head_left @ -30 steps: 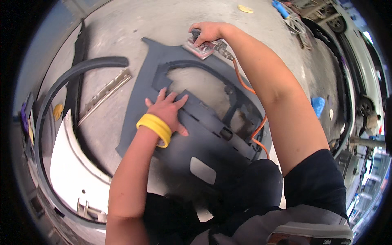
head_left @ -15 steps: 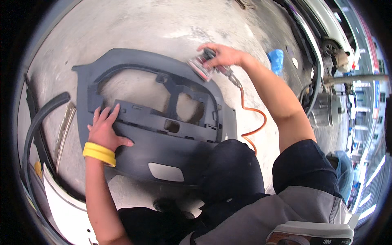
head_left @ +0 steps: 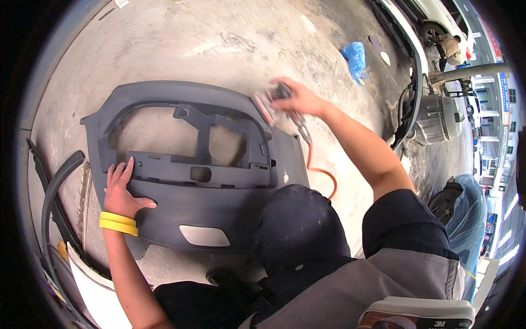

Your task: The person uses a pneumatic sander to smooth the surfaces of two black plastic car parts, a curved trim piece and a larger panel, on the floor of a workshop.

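A dark grey car bumper (head_left: 164,205) with large openings lies on the floor before my knees. My left hand (head_left: 124,193) rests on its left part, fingers spread. Yellow tape rolls (head_left: 118,223), or bands like them, circle that wrist. In my right hand (head_left: 301,100) is an air sander (head_left: 263,106), gripped around its dark top and blurred by motion. Its pad is tilted at the bumper's far right curved edge; whether it touches is unclear. From the tool's handle an orange air hose (head_left: 327,175) curls down beside my knee.
Black trim strips (head_left: 59,183) and a white panel (head_left: 90,282) lie at the left. Blue plastic (head_left: 355,59) is on the floor beyond my right arm. Farther right are a grey drum-like container (head_left: 436,119), a plastic-covered wheel (head_left: 445,204) and a person crouching by a white car (head_left: 424,8).
The sander has shifted along the bumper's far edge toward its right corner. My left hand keeps its place on the bumper. The whole view has turned slightly.
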A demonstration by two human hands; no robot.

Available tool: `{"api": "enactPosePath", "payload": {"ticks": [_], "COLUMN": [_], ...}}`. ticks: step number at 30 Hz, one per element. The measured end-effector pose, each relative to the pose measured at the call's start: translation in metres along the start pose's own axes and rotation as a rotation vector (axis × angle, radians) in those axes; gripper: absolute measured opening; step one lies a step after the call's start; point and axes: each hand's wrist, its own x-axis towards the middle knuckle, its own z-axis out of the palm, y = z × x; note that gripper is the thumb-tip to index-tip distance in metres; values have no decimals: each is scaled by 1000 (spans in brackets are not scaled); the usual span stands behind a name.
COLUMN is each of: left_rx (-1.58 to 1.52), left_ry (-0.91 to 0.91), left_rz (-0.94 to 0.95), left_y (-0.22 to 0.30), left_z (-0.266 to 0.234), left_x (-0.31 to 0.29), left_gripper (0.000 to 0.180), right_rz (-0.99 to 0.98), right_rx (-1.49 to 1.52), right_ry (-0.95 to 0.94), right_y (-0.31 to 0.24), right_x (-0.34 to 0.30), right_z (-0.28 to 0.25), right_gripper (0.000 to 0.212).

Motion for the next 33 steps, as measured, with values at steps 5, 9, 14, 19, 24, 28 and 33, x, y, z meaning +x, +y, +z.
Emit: {"api": "enactPosePath", "payload": {"ticks": [5,9,14,19,24,28,33], "left_rx": [-40,-43,16,-7,-18,-15,22], "left_ry": [27,23,14,9,-30,-55,-73], "left_rz": [49,27,33,-15,-82,-101,-139], "left_y": [-9,-7,-1,10,15,15,22], "left_z": [5,5,1,-5,-8,-10,-13], "left_x": [0,0,-1,-5,-7,-7,-8], "left_gripper": [135,135,138,136,133,129,125], "right_rz": [-349,-179,-61,-257,-273,-161,-177], "right_rx": [-652,-850,-956,-1018,-1077,-1112,-1041], "right_ry": [174,86,19,171,9,-13,149], "right_y": [-59,-72,-67,-83,-87,-83,-83], "right_x": [36,-25,-88,-19,-34,-66,-37], "right_z": [26,46,62,63,87,79,73], "right_gripper": [65,58,51,54,52,52,60]}}
